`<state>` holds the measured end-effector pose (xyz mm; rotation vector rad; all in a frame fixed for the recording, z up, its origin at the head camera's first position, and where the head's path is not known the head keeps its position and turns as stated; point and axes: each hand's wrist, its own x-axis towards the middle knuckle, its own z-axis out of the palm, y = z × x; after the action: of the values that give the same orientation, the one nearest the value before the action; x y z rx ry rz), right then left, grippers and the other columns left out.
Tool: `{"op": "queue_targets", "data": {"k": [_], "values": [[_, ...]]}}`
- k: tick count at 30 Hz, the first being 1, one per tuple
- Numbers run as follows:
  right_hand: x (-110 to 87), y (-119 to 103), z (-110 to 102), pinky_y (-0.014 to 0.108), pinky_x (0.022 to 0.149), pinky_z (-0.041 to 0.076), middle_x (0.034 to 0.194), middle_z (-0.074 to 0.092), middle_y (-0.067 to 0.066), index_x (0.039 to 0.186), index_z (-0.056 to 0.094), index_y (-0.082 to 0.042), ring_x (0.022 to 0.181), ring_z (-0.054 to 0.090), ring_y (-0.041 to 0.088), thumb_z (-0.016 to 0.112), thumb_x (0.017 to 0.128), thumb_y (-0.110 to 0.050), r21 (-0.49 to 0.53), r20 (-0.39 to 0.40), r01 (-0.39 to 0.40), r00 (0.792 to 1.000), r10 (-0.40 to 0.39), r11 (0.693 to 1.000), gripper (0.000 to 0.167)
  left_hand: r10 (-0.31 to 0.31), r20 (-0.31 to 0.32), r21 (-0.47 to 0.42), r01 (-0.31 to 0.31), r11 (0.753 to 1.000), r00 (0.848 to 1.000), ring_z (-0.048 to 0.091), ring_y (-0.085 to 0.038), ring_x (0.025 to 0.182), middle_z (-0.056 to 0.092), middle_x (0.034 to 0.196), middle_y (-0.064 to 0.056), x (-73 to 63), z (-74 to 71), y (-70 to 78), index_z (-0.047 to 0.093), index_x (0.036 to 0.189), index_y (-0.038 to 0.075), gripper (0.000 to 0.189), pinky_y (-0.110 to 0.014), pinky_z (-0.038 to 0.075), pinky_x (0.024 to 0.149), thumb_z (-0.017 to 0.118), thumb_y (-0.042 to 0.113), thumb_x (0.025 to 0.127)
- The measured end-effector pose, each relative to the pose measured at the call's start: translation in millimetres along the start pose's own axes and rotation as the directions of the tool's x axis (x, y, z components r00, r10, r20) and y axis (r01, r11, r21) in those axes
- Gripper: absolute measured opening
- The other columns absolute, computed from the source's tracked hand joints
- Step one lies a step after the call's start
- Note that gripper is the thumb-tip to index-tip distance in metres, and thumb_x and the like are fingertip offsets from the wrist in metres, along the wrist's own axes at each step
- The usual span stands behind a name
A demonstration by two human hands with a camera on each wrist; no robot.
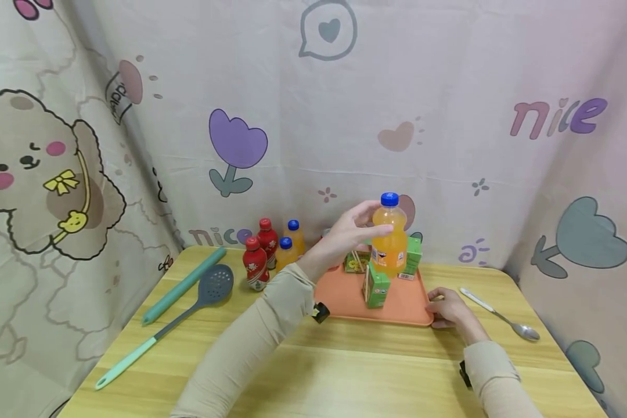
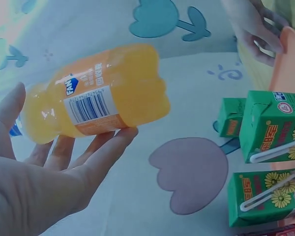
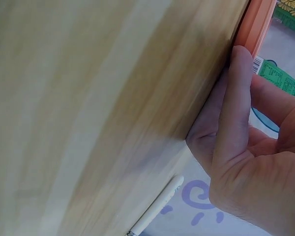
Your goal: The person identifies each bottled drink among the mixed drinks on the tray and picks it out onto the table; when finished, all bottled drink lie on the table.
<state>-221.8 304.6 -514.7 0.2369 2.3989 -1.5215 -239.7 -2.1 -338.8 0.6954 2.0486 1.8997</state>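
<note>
My left hand (image 1: 352,229) holds an orange soda bottle (image 1: 389,247) with a blue cap, upright above the tray. In the left wrist view, the thumb and fingers curve around the bottle (image 2: 103,96), whose barcode faces the camera. Beneath it lies an orange tray (image 1: 402,310) carrying several green drink cartons; one carton (image 1: 378,288) stands near the front and another (image 1: 414,255) at the back right. My right hand (image 1: 449,307) grips the tray's front right corner, and the right wrist view shows its fingers against the rim (image 3: 255,29).
Left of the tray stand red bottles (image 1: 256,264) and more orange soda bottles (image 1: 285,253), partly behind my left arm. A teal rolling pin (image 1: 185,287) and a grey slotted spoon (image 1: 216,284) lie farther left. A metal spoon (image 1: 525,332) lies at right.
</note>
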Motion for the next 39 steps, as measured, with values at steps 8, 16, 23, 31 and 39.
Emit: {"op": "queue_targets", "data": {"k": [8, 16, 23, 31, 39], "values": [[-1.8, -0.1, -0.8, 0.029, 0.061, 0.063, 0.087, 0.07, 0.01, 0.132, 0.043, 0.012, 0.07, 0.068, 0.013, 0.058, 0.099, 0.002, 0.009, 0.017, -0.003, 1.0, 0.003, 1.0, 0.038, -0.073, 0.045, -0.029, 0.074, 0.997, 0.996, 0.065, -0.029, 0.129, 0.056, 0.155, -0.011, -38.4, -23.0, 10.2, 0.042, 0.158, 0.028, 0.062, -0.045, 0.063, 0.099, 0.069, 0.026, 0.102], [-0.7, 1.0, -2.8, 0.027, 0.059, 0.062, 0.086, 0.069, 0.009, 0.134, 0.042, 0.012, 0.069, 0.068, 0.011, 0.059, 0.1, 0.002, -0.005, 0.028, -0.014, 1.0, 0.014, 1.0, 0.04, -0.08, 0.065, -0.042, 0.083, 0.996, 0.995, 0.062, -0.028, 0.127, 0.059, 0.151, -0.008, -72.7, -56.9, 3.0, 0.044, 0.156, 0.033, 0.056, -0.038, 0.062, 0.094, 0.065, 0.023, 0.105], [-1.3, -1.7, -3.6, 0.027, 0.062, 0.063, 0.089, 0.07, 0.011, 0.136, 0.041, 0.012, 0.071, 0.068, 0.011, 0.059, 0.1, 0.001, -0.016, 0.028, -0.025, 0.999, 0.025, 1.0, 0.041, -0.139, 0.003, 0.06, 0.138, 0.989, 0.99, 0.059, -0.034, 0.135, 0.053, 0.156, -0.01, -102.3, -88.0, -10.3, 0.043, 0.157, 0.031, 0.06, -0.058, 0.052, 0.112, 0.069, 0.025, 0.103], [-1.3, -2.1, -6.2, 0.029, 0.063, 0.064, 0.089, 0.07, 0.01, 0.135, 0.041, 0.011, 0.071, 0.068, 0.012, 0.06, 0.101, -0.001, -0.031, 0.034, -0.025, 0.999, 0.026, 0.999, 0.04, -0.165, -0.051, 0.099, 0.169, 0.981, 0.985, 0.057, -0.039, 0.138, 0.048, 0.16, -0.014, -125.2, -118.6, -39.6, 0.043, 0.153, 0.027, 0.058, -0.059, 0.054, 0.11, 0.07, 0.021, 0.102], [-2.6, -4.9, -5.5, 0.029, 0.063, 0.064, 0.083, 0.068, 0.005, 0.135, 0.041, 0.012, 0.07, 0.067, 0.011, 0.058, 0.102, -0.001, -0.026, 0.05, -0.014, 0.999, 0.015, 1.0, 0.039, -0.153, -0.147, 0.199, 0.181, 0.963, 0.977, 0.054, -0.042, 0.141, 0.048, 0.157, -0.017, -147.4, -136.9, -69.5, 0.041, 0.147, 0.024, 0.059, -0.06, 0.053, 0.111, 0.075, 0.023, 0.099]]}}
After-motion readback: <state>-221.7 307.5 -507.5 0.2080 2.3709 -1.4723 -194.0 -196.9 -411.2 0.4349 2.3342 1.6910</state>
